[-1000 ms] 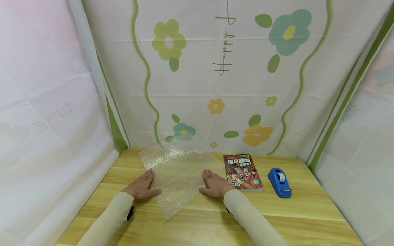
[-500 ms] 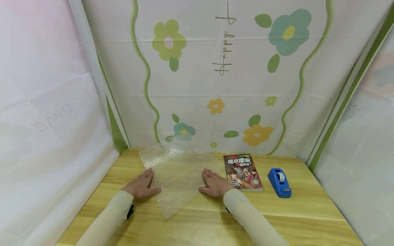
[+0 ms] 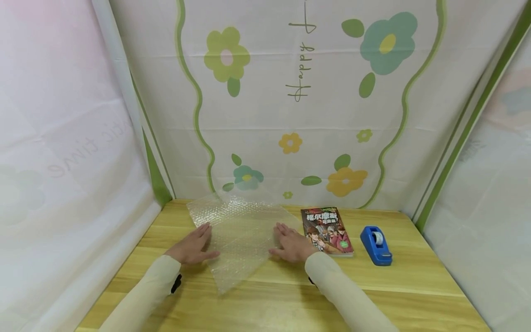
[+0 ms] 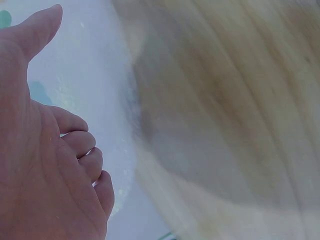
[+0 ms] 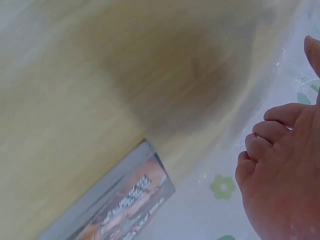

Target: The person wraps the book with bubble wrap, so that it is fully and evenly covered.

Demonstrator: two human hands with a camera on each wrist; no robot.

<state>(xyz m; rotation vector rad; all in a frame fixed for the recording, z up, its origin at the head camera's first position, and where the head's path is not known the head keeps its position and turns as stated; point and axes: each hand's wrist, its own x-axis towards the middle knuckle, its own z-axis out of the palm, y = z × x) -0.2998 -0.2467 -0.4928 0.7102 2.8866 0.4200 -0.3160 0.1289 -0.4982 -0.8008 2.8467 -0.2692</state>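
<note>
The work surface is a light wooden table [image 3: 290,295] enclosed on three sides by a white flower-printed cloth backdrop [image 3: 298,115]. A sheet of clear bubble wrap [image 3: 242,233] lies flat on the table, one corner pointing toward the person and its far edge near the backdrop.

The left hand [image 3: 194,249] rests at the sheet's left edge, palm down. The right hand [image 3: 292,245] rests at the sheet's right edge. Fingers of both hands are extended and loosely spread; neither hand grips anything. The wrist views are blurred, but they show relaxed, slightly bent fingers over the table and sheet.

Change from the pictures taken a second and half a second ago: minimal. Both hands have shifted slightly inward and away from the person along the sheet's edges, and the right hand appears a little raised at the fingers. The sheet's outline and position are unchanged.

Judgement: the sheet is probably already spread, and the hands are finishing a flattening contact rather than starting a grasp.

A book [image 3: 327,230] lies just right of the sheet, apart from the right hand. A blue tape dispenser [image 3: 375,240] stands further right, untouched.
</note>
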